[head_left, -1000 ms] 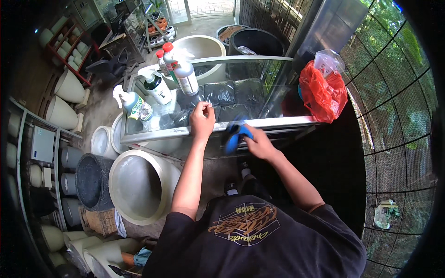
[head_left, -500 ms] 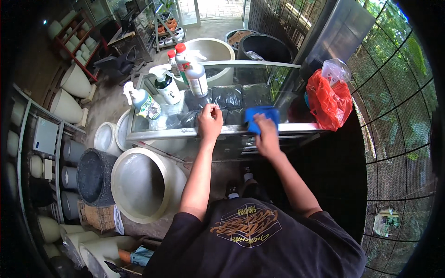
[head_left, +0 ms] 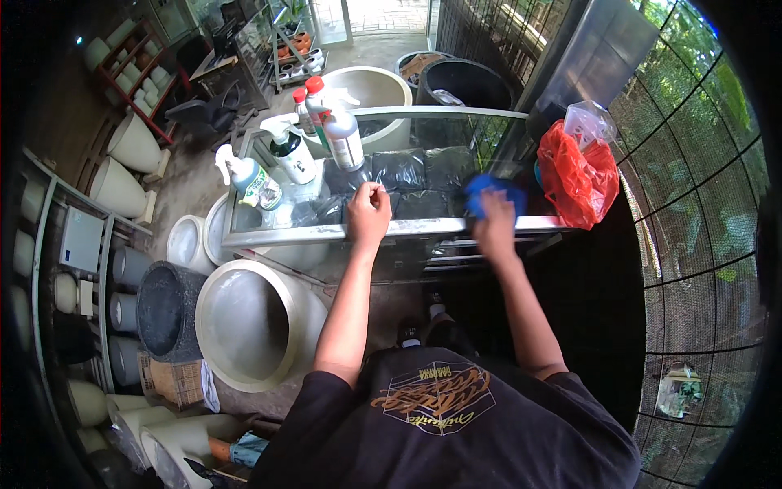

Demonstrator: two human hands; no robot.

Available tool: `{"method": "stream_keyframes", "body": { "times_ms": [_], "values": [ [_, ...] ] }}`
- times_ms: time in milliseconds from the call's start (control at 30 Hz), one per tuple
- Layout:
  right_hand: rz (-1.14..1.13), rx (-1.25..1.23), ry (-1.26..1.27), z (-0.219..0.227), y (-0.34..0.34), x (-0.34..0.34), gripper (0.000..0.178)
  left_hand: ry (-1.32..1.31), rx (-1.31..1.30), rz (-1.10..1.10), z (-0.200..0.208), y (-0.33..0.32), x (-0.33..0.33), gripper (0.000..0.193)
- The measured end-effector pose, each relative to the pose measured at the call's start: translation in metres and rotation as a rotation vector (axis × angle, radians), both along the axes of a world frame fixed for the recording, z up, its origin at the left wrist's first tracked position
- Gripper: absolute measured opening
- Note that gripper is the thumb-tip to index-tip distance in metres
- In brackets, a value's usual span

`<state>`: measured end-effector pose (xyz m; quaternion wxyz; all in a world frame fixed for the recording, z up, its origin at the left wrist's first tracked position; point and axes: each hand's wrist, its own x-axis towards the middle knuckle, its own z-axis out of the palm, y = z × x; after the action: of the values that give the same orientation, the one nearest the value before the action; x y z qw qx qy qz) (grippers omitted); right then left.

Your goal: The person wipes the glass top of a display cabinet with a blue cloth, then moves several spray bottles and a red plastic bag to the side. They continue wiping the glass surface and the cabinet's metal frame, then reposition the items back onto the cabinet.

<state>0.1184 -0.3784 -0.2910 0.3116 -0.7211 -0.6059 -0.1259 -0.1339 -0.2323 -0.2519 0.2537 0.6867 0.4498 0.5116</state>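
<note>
R hand (head_left: 494,230) is clamped on a blue cloth (head_left: 493,191), pressed flat to the glass top (head_left: 423,175) of the tank; cloth shows blurred, w/ the hand just behind it toward the body. A sec ago the cloth sat near the front edge, close beside the L hand; half a sec ago it was further out on the glass; now it's well off to the R, just short of the red bag (head_left: 578,175). So the wipe has swept L to R across the pane, prob. most of the near strip covered; far side by the bottles looks not yet reached. L hand (head_left: 368,213) is curled shut, knuckles resting on the glass just inside the metal front rail (head_left: 326,235), holding nothing I can see, and it hasn't shifted, seems to be steadying. Beyond & L of that hand: spray bottles (head_left: 281,159), one green-labelled, one dark, plus two red-capped bottles (head_left: 338,130). Below the rail, near the L elbow, a big pale round pot (head_left: 257,322).
</note>
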Motion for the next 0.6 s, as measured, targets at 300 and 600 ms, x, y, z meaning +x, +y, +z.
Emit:
{"method": "stream_keyframes", "body": {
  "times_ms": [300,600],
  "values": [
    [0.204,-0.688,1.912,0.012,-0.069,-0.116,0.049,-0.369,-0.206,-0.146,-0.013,0.014,-0.022,0.021],
    [-0.1,-0.578,2.474,-0.095,-0.113,-0.135,0.055,-0.482,0.29,-0.473,0.139,-0.162,-0.015,0.036]
  ]
}}
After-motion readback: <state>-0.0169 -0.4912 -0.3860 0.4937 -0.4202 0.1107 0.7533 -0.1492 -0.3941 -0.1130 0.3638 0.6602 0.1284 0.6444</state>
